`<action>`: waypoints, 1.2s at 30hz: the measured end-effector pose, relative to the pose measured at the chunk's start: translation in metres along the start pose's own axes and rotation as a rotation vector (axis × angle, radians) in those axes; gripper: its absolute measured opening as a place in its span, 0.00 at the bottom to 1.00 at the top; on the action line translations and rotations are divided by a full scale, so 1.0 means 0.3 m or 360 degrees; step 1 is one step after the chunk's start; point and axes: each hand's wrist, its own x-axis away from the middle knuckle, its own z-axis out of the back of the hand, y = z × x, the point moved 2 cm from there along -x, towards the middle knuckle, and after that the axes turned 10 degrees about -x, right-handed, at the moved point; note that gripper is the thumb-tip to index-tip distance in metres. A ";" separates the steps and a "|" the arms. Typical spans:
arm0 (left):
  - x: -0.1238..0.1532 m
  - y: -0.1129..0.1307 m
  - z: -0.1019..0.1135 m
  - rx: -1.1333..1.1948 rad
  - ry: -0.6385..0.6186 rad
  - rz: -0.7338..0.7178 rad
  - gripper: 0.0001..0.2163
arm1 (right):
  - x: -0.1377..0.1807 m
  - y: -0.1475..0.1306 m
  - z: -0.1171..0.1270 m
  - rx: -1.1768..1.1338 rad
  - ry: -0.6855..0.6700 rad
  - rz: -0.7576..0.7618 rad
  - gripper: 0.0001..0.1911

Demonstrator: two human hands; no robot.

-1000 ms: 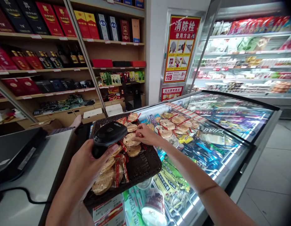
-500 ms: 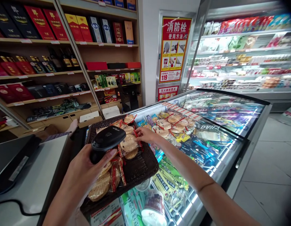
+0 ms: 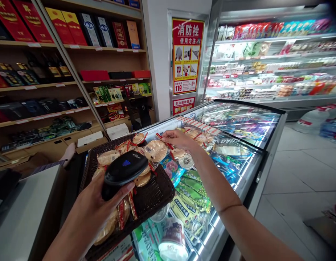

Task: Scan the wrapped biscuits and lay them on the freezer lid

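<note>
Left hand (image 3: 93,206) gripping scanner (image 3: 123,172) over basket (image 3: 154,195) of crackers, right hand (image 3: 179,139) pinching cracker pack (image 3: 156,150) above freezer (image 3: 238,145), shelves (image 3: 75,83) behind.

Bright shop lighting, glare on the freezer lid (image 3: 238,119) (white streaks), edges bowed, slight motion blur
</note>
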 end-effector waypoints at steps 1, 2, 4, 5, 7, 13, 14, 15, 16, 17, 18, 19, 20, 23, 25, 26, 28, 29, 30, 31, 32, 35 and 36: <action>-0.002 0.001 -0.002 0.0009 -0.0024 -0.0034 0.26 | 0.001 -0.001 0.003 -0.0007 0.0000 -0.0004 0.09; -0.003 0.001 -0.004 0.0023 -0.0058 -0.0050 0.26 | -0.001 0.001 0.007 -0.0009 0.0003 -0.0009 0.09; 0.001 0.002 -0.001 0.0050 -0.0088 -0.0001 0.26 | -0.014 0.014 0.025 0.0045 0.0080 -0.0013 0.09; 0.006 0.005 0.004 0.0067 -0.0085 0.0049 0.27 | -0.025 0.027 0.039 0.0122 0.0162 -0.0009 0.09; 0.021 0.015 0.019 0.0098 -0.0047 0.0167 0.28 | -0.054 0.062 0.074 0.0372 0.0399 -0.0007 0.09; 0.053 0.012 0.071 0.0167 0.0139 0.0513 0.30 | -0.124 0.203 0.107 0.1343 0.0595 -0.0297 0.11; 0.053 0.003 0.074 0.0188 0.0144 0.0551 0.31 | -0.124 0.214 0.095 0.1419 0.0592 -0.0332 0.11; 0.052 -0.007 0.074 0.0206 0.0152 0.0574 0.31 | -0.120 0.218 0.078 0.1484 0.0640 -0.0334 0.13; 0.051 -0.015 0.073 0.0222 0.0161 0.0582 0.31 | -0.112 0.214 0.056 0.1549 0.0722 -0.0295 0.15; 0.051 -0.022 0.072 0.0230 0.0170 0.0584 0.31 | -0.103 0.204 0.027 0.1613 0.0801 -0.0218 0.17; 0.051 -0.027 0.069 0.0227 0.0178 0.0578 0.31 | -0.094 0.192 -0.008 0.1672 0.0823 -0.0116 0.18; 0.052 -0.029 0.067 0.0217 0.0182 0.0565 0.31 | -0.086 0.181 -0.050 0.1708 0.0757 -0.0003 0.18; 0.052 -0.029 0.065 0.0200 0.0179 0.0550 0.31 | -0.080 0.174 -0.097 0.1711 0.0593 0.0102 0.17; 0.055 -0.018 0.065 0.0094 0.0172 0.0508 0.30 | -0.057 0.177 -0.239 0.1638 -0.0027 0.0246 0.21; 0.055 -0.007 0.067 0.0038 0.0166 0.0463 0.31 | -0.037 0.187 -0.303 0.1668 -0.0193 0.0237 0.25; 0.054 -0.004 0.067 0.0025 0.0152 0.0448 0.31 | -0.027 0.191 -0.323 0.1688 -0.0218 0.0224 0.26; 0.051 -0.001 0.065 0.0040 0.0117 0.0431 0.30 | -0.008 0.194 -0.342 0.1697 -0.0273 0.0209 0.27; 0.050 -0.001 0.062 0.0041 0.0106 0.0429 0.29 | 0.001 0.194 -0.344 0.1688 -0.0306 0.0209 0.27; 0.048 -0.002 0.059 0.0032 0.0105 0.0424 0.28 | 0.007 0.193 -0.343 0.1681 -0.0347 0.0219 0.27; 0.046 -0.004 0.056 0.0021 0.0112 0.0416 0.27 | 0.011 0.193 -0.341 0.1677 -0.0388 0.0236 0.29; 0.044 -0.006 0.053 0.0014 0.0122 0.0406 0.26 | 0.014 0.194 -0.338 0.1673 -0.0427 0.0256 0.31; 0.042 -0.013 0.044 0.0042 0.0136 0.0386 0.24 | 0.008 0.207 -0.333 0.1608 -0.0506 0.0301 0.36; 0.041 -0.015 0.043 0.0052 0.0129 0.0387 0.24 | 0.004 0.214 -0.332 0.1557 -0.0538 0.0305 0.36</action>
